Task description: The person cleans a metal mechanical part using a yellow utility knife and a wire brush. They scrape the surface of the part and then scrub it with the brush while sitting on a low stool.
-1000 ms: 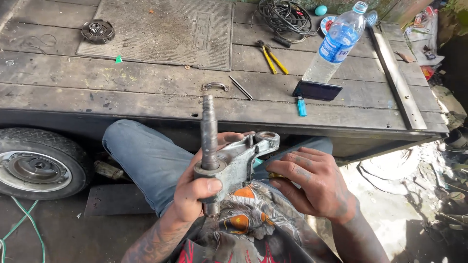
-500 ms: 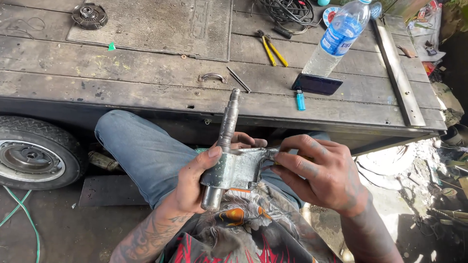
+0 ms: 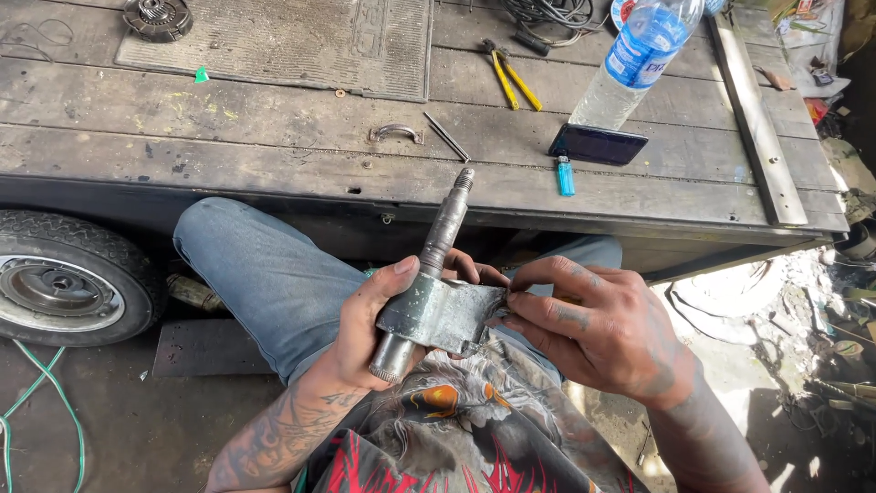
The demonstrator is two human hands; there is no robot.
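A grey metal part (image 3: 436, 306), a thick hub with a long threaded shaft pointing up and away from me, rests over my lap. My left hand (image 3: 370, 333) is wrapped around the hub's lower end, thumb on top. My right hand (image 3: 598, 329) pinches the flat bracket side of the same part with its fingertips. Both hands are above my jeans-clad knees, in front of the edge of a low wooden cart deck (image 3: 274, 155).
On the deck lie yellow-handled pliers (image 3: 511, 78), a plastic water bottle (image 3: 639, 55), a dark phone (image 3: 598, 143), a blue lighter (image 3: 566, 175), a thin rod (image 3: 447, 137), a metal handle (image 3: 395, 133) and a round gear (image 3: 157, 16). A small wheel (image 3: 64, 283) stands at left.
The metal part has been turned in my hands: its shaft tilted from upright to leaning right and away. My right hand moved from beside the part onto its bracket side.
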